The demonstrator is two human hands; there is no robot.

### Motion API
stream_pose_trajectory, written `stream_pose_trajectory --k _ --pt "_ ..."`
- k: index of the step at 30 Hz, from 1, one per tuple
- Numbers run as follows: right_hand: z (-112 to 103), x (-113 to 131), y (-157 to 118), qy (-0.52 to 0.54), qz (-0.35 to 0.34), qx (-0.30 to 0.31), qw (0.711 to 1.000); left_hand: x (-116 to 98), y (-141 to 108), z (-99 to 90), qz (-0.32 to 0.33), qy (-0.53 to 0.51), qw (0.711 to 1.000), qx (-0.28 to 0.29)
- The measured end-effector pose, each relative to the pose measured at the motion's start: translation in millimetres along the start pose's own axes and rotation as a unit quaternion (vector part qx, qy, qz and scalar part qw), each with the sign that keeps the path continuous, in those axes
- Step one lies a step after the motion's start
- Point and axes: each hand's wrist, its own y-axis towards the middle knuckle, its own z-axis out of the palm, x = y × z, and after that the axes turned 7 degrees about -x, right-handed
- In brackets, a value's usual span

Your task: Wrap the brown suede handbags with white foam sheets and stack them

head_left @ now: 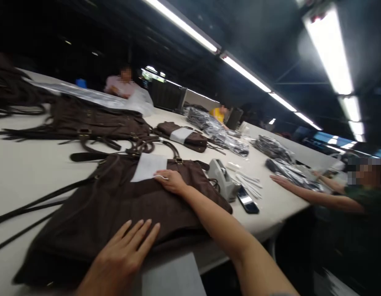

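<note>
A large dark brown handbag [122,205] lies flat before me, its handles pointing to the far side. A white sheet of paper [150,165] sits on its upper part. My right hand [172,181] is at the paper's right corner, fingers bent and pressed together on it. A short white strip or cord [161,177] shows across those fingers; how it is held is unclear. My left hand [125,250] lies flat on the bag's lower front, fingers stretched and slightly apart. Another white sheet [173,276] shows at the bottom, below the bag's near edge.
Right of the bag are a grey tape dispenser [223,181], a phone [247,200] and white strips [248,185]. More brown bags [98,121] and plastic-wrapped ones [205,123] lie beyond. A co-worker's hand [283,183] rests at the table's right; other people are farther back.
</note>
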Motion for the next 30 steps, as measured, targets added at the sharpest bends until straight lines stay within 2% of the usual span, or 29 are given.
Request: stream_pose_trajectory --k 2,5,8,12,17,21,24,27,30 --pt "-0.6 -16.4 5.9 -0.006 -0.038 -0.002 0.999 4.2 11.1 -13.1 -0.012 0.033 0.996 0.081" --pt "1.2 -31.7 9.0 -0.035 -0.057 -0.02 0.998 -0.4 33.9 -33.1 -0.065 0.042 0.975 0.21" --pt "8.0 -33.6 7.9 -0.063 -0.048 -0.058 0.995 -2.4 46.1 -48.1 -0.083 0.02 0.957 0.277" --pt "7.5 -43.5 5.0 -0.082 0.0 -0.137 0.987 1.8 42.6 -50.9 -0.089 -0.013 0.953 0.288" --pt "-14.6 -72.4 7.6 -0.101 0.101 -0.243 0.959 4.3 37.4 -42.5 -0.103 -0.008 0.949 0.298" --pt "-12.3 -72.0 7.7 -0.089 0.117 -0.241 0.959 12.7 29.9 -45.1 -0.065 -0.029 0.955 0.287" --pt "2.8 -60.0 3.1 -0.068 0.112 -0.211 0.969 26.8 26.4 -63.5 -0.012 -0.067 0.962 0.265" --pt "14.3 -50.4 1.0 -0.048 0.116 -0.188 0.974 46.9 50.6 -88.2 -0.016 -0.094 0.961 0.26" --pt "16.4 -46.5 3.2 -0.027 0.121 -0.169 0.978 70.0 111.7 -94.3 -0.074 -0.053 0.946 0.31"
